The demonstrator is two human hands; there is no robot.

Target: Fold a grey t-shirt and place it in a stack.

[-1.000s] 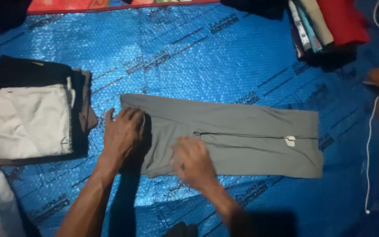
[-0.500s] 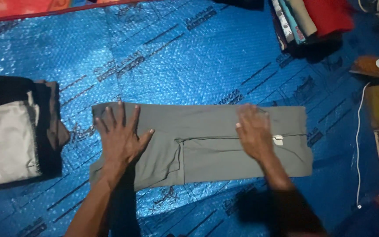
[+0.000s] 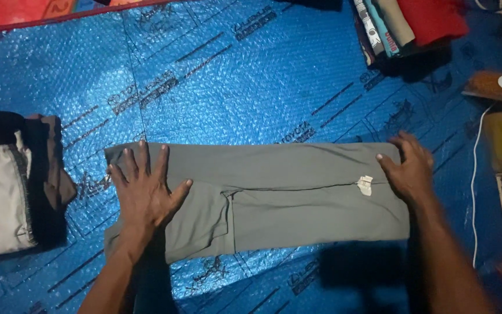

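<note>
The folded grey trousers lie flat across the blue bubble-wrap sheet. The left hand presses one end, fingers spread; the right hand rests open-palmed on the other. Folded clothes sit just left.

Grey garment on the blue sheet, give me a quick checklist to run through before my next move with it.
1. Left hand flat on the left end of the grey garment, fingers spread: ok.
2. Right hand on the right end, beside the small white tag: ok.
3. Garment stretched straight between the hands: ok along the top edge; the lower left part shows a loose fold: not ok.
4. Garment lies wholly on the blue sheet: ok.
5. Apart from the folded pile at left: ok.
6. White cable at right lies off the garment: ok.
</note>
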